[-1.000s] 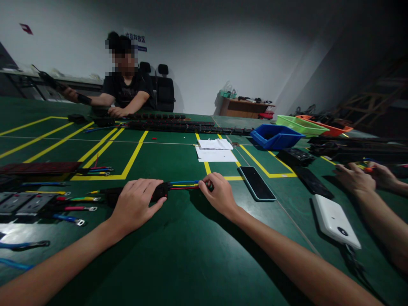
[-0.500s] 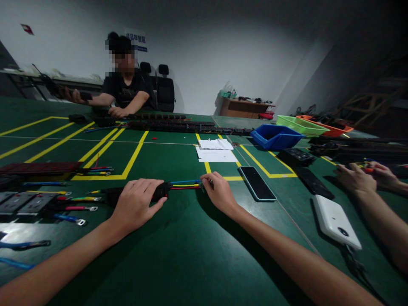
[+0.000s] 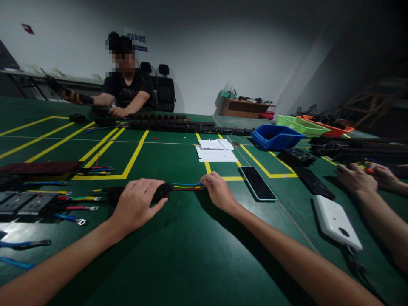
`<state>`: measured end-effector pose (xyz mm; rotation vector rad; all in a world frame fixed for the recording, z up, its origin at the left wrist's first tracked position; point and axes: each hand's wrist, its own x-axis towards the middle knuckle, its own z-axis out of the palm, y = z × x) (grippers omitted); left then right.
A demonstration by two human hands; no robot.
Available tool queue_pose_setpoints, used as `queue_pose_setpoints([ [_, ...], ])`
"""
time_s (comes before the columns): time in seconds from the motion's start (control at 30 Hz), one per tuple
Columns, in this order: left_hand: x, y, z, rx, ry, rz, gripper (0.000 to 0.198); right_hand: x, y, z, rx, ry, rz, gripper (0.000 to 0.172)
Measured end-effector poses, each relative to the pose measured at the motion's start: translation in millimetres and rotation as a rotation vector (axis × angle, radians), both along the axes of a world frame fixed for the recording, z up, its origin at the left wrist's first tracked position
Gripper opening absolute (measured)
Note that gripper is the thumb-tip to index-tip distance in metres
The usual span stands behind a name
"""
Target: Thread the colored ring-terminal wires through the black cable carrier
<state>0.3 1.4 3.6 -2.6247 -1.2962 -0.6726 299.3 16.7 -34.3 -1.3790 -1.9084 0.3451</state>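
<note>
My left hand (image 3: 138, 202) is wrapped over a black socket module (image 3: 161, 193) lying on the green tabletop, and covers most of it. Out of the module's right end run blue, yellow and red wires (image 3: 186, 186), stretched nearly straight to the right. At their far ends my right hand (image 3: 218, 189) pinches the wire tips, where small metal lugs partly show. Short wires with lugs also stick out of the module's left end, close to more socket modules (image 3: 35, 205) at the left.
A smartphone (image 3: 257, 183) and white paper (image 3: 216, 154) lie beyond my right hand. Further right are a white power bank (image 3: 337, 221), a blue bin (image 3: 276, 137) and a co-worker's hands (image 3: 358, 178). Another person (image 3: 127, 89) sits across the table. Long black strips (image 3: 188, 127) lie far back.
My hands hold nearly the same places; my right fingers shift slightly at the wire tips. The person across moves the dark object they hold slightly to the right.
</note>
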Motion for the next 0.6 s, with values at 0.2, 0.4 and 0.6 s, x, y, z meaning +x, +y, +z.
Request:
queue_pose_setpoints([
  [0.2,1,0,1.4,0.006,-0.011,-0.004,0.040,-1,0,1.9,0.029,0.031,-0.050,0.021],
  [0.4,1,0,0.9,0.001,0.003,0.006,0.041,-5,-8,9.6,0.107,0.027,-0.140,0.017],
  [0.6,0,1,-0.7,0.010,0.009,0.010,0.041,-8,-13,10.3,0.062,-0.145,-0.128,0.017],
])
